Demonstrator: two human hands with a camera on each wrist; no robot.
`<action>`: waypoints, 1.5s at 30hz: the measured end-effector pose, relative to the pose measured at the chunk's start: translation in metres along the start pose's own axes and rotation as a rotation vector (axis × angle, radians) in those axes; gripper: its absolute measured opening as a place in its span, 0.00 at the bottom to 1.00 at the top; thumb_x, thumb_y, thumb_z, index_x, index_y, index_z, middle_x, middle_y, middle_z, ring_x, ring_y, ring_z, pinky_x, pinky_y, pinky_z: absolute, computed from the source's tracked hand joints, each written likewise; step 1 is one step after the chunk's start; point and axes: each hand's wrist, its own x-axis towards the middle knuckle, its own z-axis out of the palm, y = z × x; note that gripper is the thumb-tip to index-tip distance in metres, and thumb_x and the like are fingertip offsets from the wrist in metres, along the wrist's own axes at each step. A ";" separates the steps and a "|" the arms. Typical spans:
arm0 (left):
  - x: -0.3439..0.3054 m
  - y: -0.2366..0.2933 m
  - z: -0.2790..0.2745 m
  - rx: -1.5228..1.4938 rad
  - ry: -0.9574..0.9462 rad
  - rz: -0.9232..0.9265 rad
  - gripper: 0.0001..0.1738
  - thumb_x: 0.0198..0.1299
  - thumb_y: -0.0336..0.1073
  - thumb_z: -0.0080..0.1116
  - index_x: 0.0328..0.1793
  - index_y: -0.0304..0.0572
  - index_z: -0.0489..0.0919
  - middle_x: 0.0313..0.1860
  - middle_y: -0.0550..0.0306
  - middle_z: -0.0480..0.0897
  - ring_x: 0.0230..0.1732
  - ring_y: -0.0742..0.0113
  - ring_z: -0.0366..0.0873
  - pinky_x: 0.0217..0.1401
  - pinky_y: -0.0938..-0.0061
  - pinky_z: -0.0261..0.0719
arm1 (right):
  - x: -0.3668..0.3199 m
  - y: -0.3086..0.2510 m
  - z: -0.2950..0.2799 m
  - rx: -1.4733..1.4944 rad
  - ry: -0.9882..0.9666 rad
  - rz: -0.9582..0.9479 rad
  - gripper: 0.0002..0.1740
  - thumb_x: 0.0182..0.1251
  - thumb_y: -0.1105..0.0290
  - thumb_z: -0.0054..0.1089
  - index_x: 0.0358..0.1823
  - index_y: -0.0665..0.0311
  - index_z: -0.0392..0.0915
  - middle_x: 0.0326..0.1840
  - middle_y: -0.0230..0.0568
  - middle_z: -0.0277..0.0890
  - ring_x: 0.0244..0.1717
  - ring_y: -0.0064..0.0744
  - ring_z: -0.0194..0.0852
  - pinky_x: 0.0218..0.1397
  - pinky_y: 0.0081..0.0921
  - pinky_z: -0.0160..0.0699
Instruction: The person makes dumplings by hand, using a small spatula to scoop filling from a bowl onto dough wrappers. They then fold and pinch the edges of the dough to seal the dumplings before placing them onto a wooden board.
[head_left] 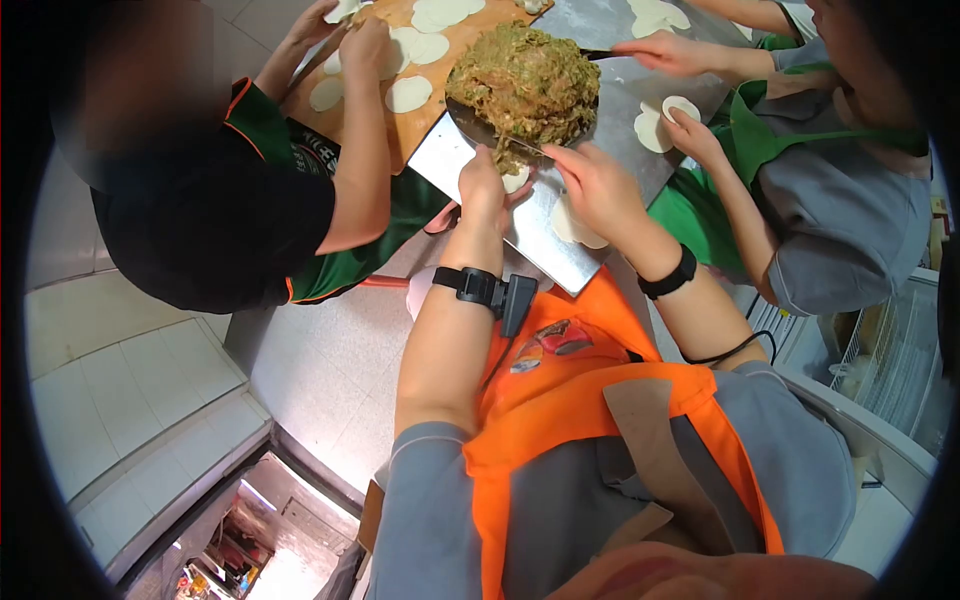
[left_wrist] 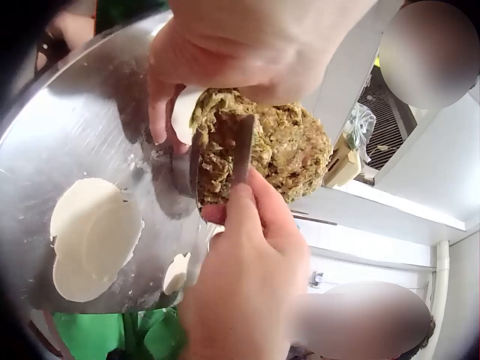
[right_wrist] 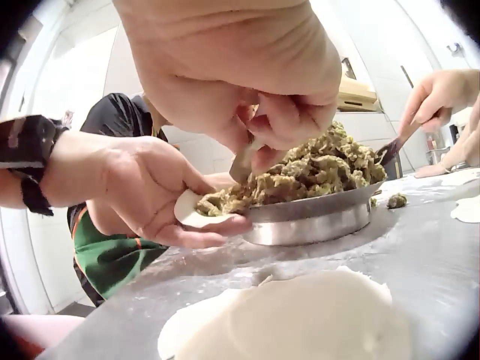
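Observation:
My left hand [head_left: 482,188] is palm up, its fingers stretched under a round dough wrapper [right_wrist: 189,213], with the thumb along the wrapper's edge. A lump of green-brown filling [right_wrist: 219,202] sits on the wrapper. My right hand [head_left: 603,190] grips a flat metal spatula [left_wrist: 244,147], its blade at the filling over the wrapper. Close beyond both hands, a large mound of chopped filling [head_left: 530,80] is heaped in a shallow metal pan [right_wrist: 315,217]. The left hand is right beside the pan's near rim.
Overlapping wrappers [head_left: 575,222] lie on the metal table [head_left: 560,262] near me. To the left, a person works at a wooden board [head_left: 400,130] with more wrappers. A person at right holds a wrapper [head_left: 681,108], their other hand [head_left: 672,52] gripping a dark-handled tool at the mound.

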 end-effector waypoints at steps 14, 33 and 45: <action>-0.001 -0.010 -0.001 -0.129 -0.095 0.017 0.24 0.78 0.44 0.31 0.61 0.29 0.69 0.50 0.41 0.81 0.45 0.50 0.85 0.40 0.57 0.90 | -0.021 0.009 0.008 0.012 -0.017 0.063 0.14 0.64 0.70 0.58 0.50 0.52 0.83 0.32 0.45 0.76 0.33 0.51 0.77 0.35 0.43 0.75; -0.096 -0.016 -0.009 -0.334 -0.286 0.109 0.27 0.78 0.48 0.32 0.62 0.28 0.68 0.56 0.39 0.78 0.59 0.46 0.79 0.61 0.52 0.78 | -0.066 -0.015 -0.046 0.643 -0.304 0.305 0.13 0.70 0.72 0.53 0.51 0.64 0.82 0.34 0.44 0.81 0.32 0.32 0.80 0.36 0.26 0.75; -0.133 -0.025 -0.009 -0.313 -0.241 0.097 0.23 0.78 0.45 0.34 0.62 0.32 0.70 0.53 0.43 0.80 0.53 0.50 0.81 0.56 0.57 0.83 | -0.085 -0.026 -0.072 0.064 -0.012 -0.205 0.09 0.59 0.75 0.59 0.42 0.60 0.76 0.31 0.43 0.71 0.36 0.49 0.76 0.34 0.43 0.73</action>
